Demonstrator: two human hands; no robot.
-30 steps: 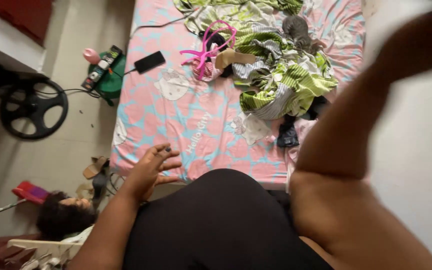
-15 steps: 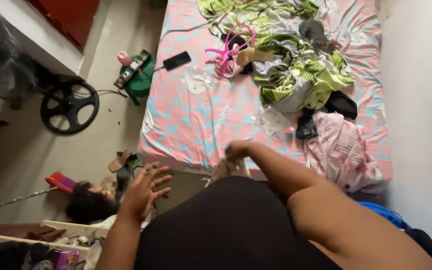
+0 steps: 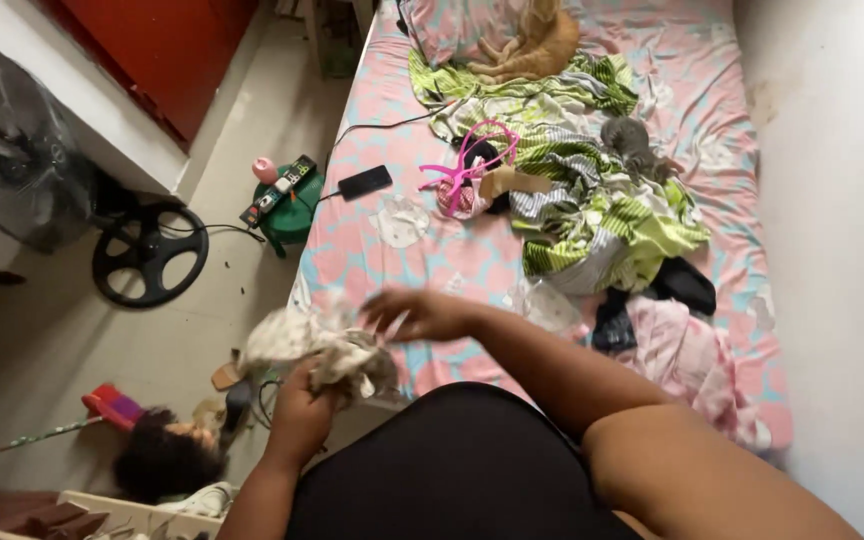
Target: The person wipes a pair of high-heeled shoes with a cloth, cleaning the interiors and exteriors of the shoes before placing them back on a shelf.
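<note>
Pale crumpled cloth [image 3: 317, 345] gripped in left hand [image 3: 300, 415], right hand [image 3: 417, 312] open above, pink bed [image 3: 432, 260]

Item count, near to far: two hands, the left hand [image 3: 302, 420] and the right hand [image 3: 422, 315]; one crumpled pale cloth [image 3: 317, 350] at the near left; one pink garment [image 3: 687, 365] at the near right; one black phone [image 3: 364, 182] on the left; one pink hanger [image 3: 467, 165] mid-bed; two cats, one grey cat [image 3: 632, 145] on the right, one orange cat [image 3: 542, 45] at the far end; one floor fan [image 3: 147, 250] at the left.
</note>
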